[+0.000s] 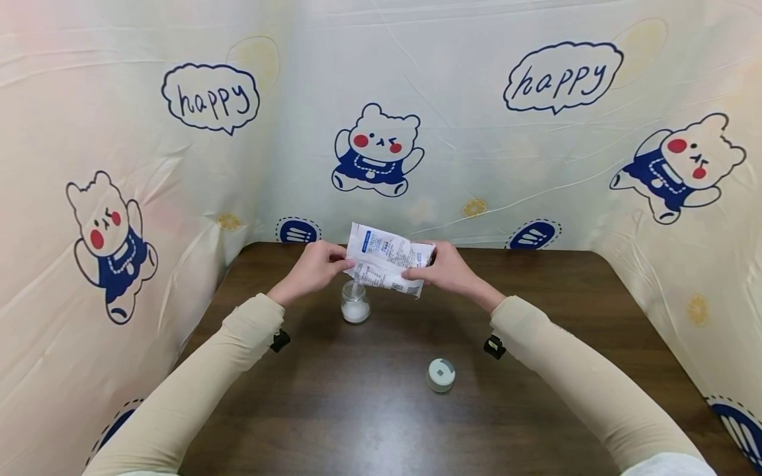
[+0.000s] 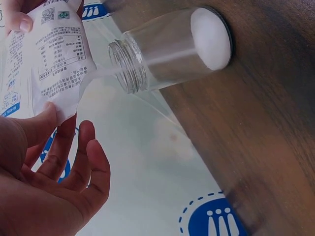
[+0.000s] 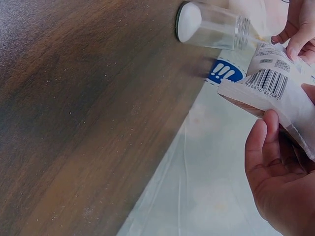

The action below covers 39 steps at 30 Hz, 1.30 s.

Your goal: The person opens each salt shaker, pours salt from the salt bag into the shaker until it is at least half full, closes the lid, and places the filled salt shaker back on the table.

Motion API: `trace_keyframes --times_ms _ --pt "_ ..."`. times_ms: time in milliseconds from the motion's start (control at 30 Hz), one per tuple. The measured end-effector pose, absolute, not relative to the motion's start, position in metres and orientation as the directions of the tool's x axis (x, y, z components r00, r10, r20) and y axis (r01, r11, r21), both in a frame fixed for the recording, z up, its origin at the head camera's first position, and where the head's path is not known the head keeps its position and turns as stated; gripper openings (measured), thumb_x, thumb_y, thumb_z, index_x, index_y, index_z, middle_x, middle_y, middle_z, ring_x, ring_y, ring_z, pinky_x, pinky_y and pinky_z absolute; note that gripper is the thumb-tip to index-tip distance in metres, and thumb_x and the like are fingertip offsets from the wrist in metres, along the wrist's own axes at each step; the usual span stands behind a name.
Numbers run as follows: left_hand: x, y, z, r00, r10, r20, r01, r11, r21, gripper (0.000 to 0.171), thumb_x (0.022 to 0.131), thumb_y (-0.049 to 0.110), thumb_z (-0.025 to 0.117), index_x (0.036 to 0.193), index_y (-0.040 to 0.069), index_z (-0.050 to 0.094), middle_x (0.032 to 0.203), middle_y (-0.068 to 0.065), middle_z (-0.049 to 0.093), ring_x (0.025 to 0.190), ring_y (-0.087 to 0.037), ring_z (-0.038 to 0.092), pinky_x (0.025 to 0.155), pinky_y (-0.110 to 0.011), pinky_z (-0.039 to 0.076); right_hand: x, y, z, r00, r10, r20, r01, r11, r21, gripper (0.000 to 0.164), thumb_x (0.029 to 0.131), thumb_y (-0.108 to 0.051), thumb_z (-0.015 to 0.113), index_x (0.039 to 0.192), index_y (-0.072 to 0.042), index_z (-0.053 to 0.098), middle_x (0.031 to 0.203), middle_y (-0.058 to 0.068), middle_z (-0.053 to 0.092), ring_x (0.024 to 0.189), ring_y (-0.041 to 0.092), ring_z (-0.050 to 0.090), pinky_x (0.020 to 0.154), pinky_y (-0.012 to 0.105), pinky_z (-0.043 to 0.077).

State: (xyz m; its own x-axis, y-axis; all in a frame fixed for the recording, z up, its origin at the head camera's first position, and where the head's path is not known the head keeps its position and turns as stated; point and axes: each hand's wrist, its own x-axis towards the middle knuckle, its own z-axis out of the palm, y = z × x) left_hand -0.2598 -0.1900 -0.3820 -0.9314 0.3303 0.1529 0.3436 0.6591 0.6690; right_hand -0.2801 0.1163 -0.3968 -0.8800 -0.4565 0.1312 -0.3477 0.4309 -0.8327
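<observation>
A white printed packet (image 1: 387, 258) is held tilted above a small glass jar (image 1: 355, 305) by both hands. My left hand (image 1: 317, 268) pinches the packet's left corner between thumb and fingers; its other fingers spread loosely. The right hand (image 1: 448, 270) grips the packet's other end, thumb on the printed face. In the left wrist view, white grains stream from the packet (image 2: 59, 64) into the jar's open mouth. A white granular heap (image 2: 210, 39) covers the jar's bottom. The packet's barcode (image 3: 268, 83) shows in the right wrist view.
A small round container with a pale lid (image 1: 440, 375) stands nearer on the dark wooden table (image 1: 333, 396). A patterned cloth (image 1: 458, 158) hangs behind and along both sides of the table. Fine white specks lie on the tabletop.
</observation>
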Motion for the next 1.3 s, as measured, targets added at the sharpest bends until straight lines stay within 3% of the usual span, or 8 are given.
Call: trace_keyframes --times_ms 700,933,1167,1300 --pt "-0.2609 -0.1928 -0.3844 -0.93 0.325 0.169 0.351 0.659 0.665 0.012 0.099 0.008 0.075 0.108 0.003 0.081 0.102 -0.009 0.076 0.083 -0.025 0.06 0.071 -0.036 0.048 -0.2786 0.1125 -0.3934 -0.88 -0.451 0.149 -0.354 0.416 -0.838 0.051 0.085 -0.019 0.09 0.131 -0.007 0.071 0.096 0.005 0.076 0.074 0.019 0.067 0.056 0.033 0.055" --pt "-0.2605 -0.193 -0.3839 -0.931 0.325 0.168 0.35 0.659 0.666 0.012 0.099 0.008 0.076 0.108 0.004 0.082 0.101 -0.008 0.077 0.082 -0.025 0.06 0.07 -0.037 0.047 -0.2792 0.1125 -0.3944 -0.88 -0.453 0.143 -0.351 0.418 -0.838 0.052 0.085 -0.019 0.09 0.133 -0.007 0.07 0.098 0.005 0.076 0.075 0.02 0.068 0.062 0.046 0.058" --pt "-0.2604 -0.1932 -0.3847 -0.927 0.332 0.173 0.359 0.656 0.664 0.013 0.099 0.008 0.075 0.109 0.003 0.081 0.103 -0.009 0.076 0.082 -0.025 0.06 0.071 -0.036 0.048 -0.2783 0.1126 -0.3933 -0.879 -0.456 0.14 -0.351 0.418 -0.838 0.051 0.086 -0.02 0.089 0.131 -0.007 0.07 0.097 0.006 0.076 0.074 0.02 0.068 0.057 0.031 0.055" --pt "-0.2605 -0.1929 -0.3848 -0.927 0.332 0.173 0.359 0.657 0.663 0.012 0.099 0.008 0.075 0.109 0.003 0.081 0.104 -0.009 0.076 0.082 -0.025 0.061 0.071 -0.037 0.049 -0.2781 0.1123 -0.3927 -0.879 -0.455 0.139 -0.351 0.421 -0.837 0.05 0.085 -0.019 0.09 0.13 -0.007 0.07 0.097 0.006 0.076 0.075 0.02 0.068 0.057 0.031 0.054"
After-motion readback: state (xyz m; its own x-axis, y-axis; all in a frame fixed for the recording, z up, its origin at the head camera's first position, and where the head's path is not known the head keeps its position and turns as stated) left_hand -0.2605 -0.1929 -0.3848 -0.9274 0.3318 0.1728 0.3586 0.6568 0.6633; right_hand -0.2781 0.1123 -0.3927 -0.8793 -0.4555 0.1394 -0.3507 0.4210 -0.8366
